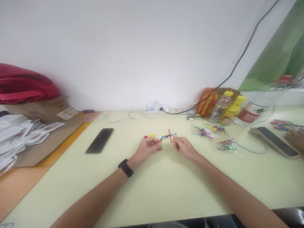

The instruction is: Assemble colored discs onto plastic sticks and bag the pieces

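Note:
My left hand (149, 147) and my right hand (183, 146) meet over the middle of the pale yellow table (152, 186). Between their fingertips they hold a small assembly of thin plastic sticks (169, 136): a blue piece lying crosswise, a red piece standing upright, a green bit lower down. My left wrist wears a black watch (125, 167). A red cap (145, 137) and a yellow cap (152, 135) lie just beyond my left hand.
A black phone (99, 140) lies to the left. Clear bags of coloured sticks (204, 132) lie to the right, with bottles (222, 106) behind them. A second phone (275, 141) and another person's hand (295, 139) are far right. White packets (21, 134) pile at the left.

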A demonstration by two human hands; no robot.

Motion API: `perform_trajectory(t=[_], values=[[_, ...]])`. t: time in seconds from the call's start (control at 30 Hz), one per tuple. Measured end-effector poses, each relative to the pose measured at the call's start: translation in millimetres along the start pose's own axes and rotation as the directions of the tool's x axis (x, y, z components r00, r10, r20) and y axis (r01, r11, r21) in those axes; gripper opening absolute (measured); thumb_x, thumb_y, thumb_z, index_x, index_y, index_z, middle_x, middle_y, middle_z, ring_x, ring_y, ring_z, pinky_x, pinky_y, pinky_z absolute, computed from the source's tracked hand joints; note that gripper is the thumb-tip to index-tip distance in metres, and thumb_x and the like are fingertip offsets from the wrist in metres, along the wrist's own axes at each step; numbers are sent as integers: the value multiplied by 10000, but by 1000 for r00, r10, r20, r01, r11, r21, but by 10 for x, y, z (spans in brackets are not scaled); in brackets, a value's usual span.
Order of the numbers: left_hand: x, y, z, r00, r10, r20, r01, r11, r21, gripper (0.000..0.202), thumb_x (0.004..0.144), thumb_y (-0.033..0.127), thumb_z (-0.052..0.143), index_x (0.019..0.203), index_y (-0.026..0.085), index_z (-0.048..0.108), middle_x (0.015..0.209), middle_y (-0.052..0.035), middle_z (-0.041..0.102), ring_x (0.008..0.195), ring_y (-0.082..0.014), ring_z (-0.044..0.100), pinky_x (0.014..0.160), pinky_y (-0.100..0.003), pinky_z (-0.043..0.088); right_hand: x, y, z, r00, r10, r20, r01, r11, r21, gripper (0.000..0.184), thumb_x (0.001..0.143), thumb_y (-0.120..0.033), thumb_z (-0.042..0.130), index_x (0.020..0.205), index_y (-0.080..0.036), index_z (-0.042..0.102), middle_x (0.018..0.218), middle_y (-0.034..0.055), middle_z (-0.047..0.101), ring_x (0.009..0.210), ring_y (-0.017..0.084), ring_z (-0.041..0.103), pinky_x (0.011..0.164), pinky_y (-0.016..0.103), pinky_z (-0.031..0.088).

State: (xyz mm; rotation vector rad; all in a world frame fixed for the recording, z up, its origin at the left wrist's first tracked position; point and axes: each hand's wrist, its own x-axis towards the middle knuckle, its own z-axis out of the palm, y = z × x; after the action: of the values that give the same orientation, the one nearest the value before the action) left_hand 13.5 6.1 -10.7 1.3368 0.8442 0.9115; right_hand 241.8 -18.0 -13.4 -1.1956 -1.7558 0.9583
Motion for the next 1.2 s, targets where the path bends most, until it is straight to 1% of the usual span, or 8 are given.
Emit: perform_trajectory(t=[0.17, 0.37, 0.7, 0.9, 1.0, 1.07, 1.13, 1.2], values=[[-1, 8, 2, 1000, 4, 12, -4, 1000, 14, 381, 771, 422, 861, 997, 130, 768, 877, -60, 765, 775, -189, 750, 834, -355, 622, 26, -32, 10, 998, -62, 5, 62, 995, 78, 430, 953, -601, 565, 771, -215, 514, 676, -35, 469, 601, 131, 419, 580, 270, 345], [-7, 21, 10, 999, 7, 37, -8, 999, 41, 366, 788, 427, 847, 990, 135, 759, 932, -67, 764, 787, -196, 755, 820, -358, 623, -24, -59, 120, 996, -39, 85, 16, 965, 262, 335, 921, -524, 665, 985, -243, 494, 805, -42, 538, 600, 109, 463, 564, 246, 380], [-15, -25, 6, 997, -7, 76, 4, 999, 33, 347, 790, 394, 852, 979, 136, 717, 938, -79, 772, 876, -216, 760, 834, -360, 623, -49, -144, 142, 985, -23, 171, -31, 952, 304, 280, 942, -478, 659, 1002, -218, 573, 849, 10, 639, 634, 125, 543, 583, 260, 460], [-71, -1, 54, 982, 104, 157, -127, 981, 149, 291, 844, 360, 808, 1023, 153, 710, 1002, -99, 772, 940, -229, 752, 902, -386, 604, -10, -94, 132, 982, -9, 191, -64, 926, 372, 252, 911, -442, 682, 972, -217, 589, 835, 7, 624, 665, 140, 570, 623, 277, 490], [-113, 4, 93, 956, 219, 197, -275, 903, 331, 278, 896, 353, 747, 1116, 189, 705, 1079, -94, 753, 971, -227, 731, 919, -402, 594, 24, -25, 75, 988, 0, 157, -49, 951, 305, 145, 898, -333, 647, 956, -219, 578, 783, -19, 593, 640, 132, 548, 610, 260, 448], [-128, -4, 94, 925, 330, 186, -378, 771, 512, 244, 925, 332, 708, 1145, 226, 701, 1138, -83, 732, 1054, -240, 688, 982, -438, 554, 43, 20, -8, 995, 15, 97, -32, 982, 184, 75, 876, -247, 595, 937, -221, 562, 723, -43, 558, 606, 125, 511, 592, 247, 402], [-122, -17, 63, 881, 446, 160, -430, 612, 664, 205, 941, 290, 676, 1142, 254, 697, 1175, -73, 706, 1143, -255, 627, 1049, -472, 497, 53, 61, -122, 999, 41, 29, -41, 999, -8, 71, 850, -196, 551, 914, -225, 544, 656, -62, 522, 580, 128, 485, 582, 245, 364], [-93, -28, 0, 845, 519, 130, -423, 500, 756, 197, 947, 240, 647, 1138, 260, 689, 1195, -73, 679, 1200, -264, 573, 1083, -481, 459, 57, 100, -248, 996, 73, -55, -86, 956, -282, 70, 831, -185, 539, 886, -229, 538, 627, -60, 525, 584, 141, 490, 587, 254, 335]])
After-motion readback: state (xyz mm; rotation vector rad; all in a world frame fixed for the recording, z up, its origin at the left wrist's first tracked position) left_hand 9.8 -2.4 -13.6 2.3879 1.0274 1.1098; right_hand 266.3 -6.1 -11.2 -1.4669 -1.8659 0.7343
